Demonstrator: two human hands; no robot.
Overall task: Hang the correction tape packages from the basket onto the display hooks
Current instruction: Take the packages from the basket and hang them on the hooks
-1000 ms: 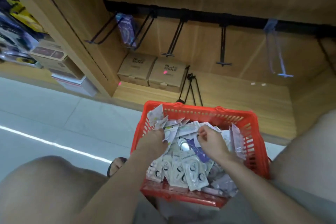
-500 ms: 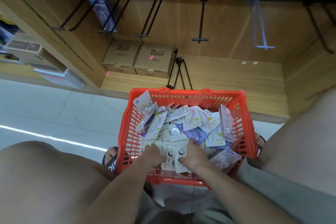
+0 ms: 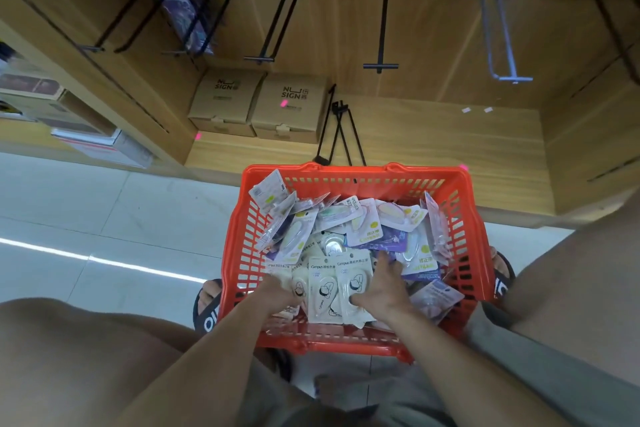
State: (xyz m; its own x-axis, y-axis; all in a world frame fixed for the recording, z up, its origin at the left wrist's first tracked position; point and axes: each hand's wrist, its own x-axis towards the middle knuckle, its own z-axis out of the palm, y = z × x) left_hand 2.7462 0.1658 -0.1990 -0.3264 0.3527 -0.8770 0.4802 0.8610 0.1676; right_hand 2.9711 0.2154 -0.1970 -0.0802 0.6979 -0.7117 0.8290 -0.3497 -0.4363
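A red plastic basket (image 3: 353,173) stands on the floor between my knees, heaped with correction tape packages (image 3: 367,229) in white, purple and yellow. At its near side lies a small stack of white packages (image 3: 325,288). My left hand (image 3: 277,291) grips the left edge of this stack, fingers curled out of sight. My right hand (image 3: 381,288) rests on its right side, thumb on a white pack, fingers spread over purple ones. Black display hooks (image 3: 381,66) jut from a rail above, and one on the left carries a purple package (image 3: 180,10).
Two brown cardboard boxes (image 3: 256,104) sit on the wooden bottom shelf, and loose black hooks (image 3: 337,128) lie beside them. A pale metal hook (image 3: 502,76) hangs further right. Boxes are stacked in the left bay (image 3: 86,139). My sandalled feet flank the basket.
Both hands drew back from the middle of the basket to its near side and gathered the white packs. The right hand's fingers have since spread out. The view tilted down.
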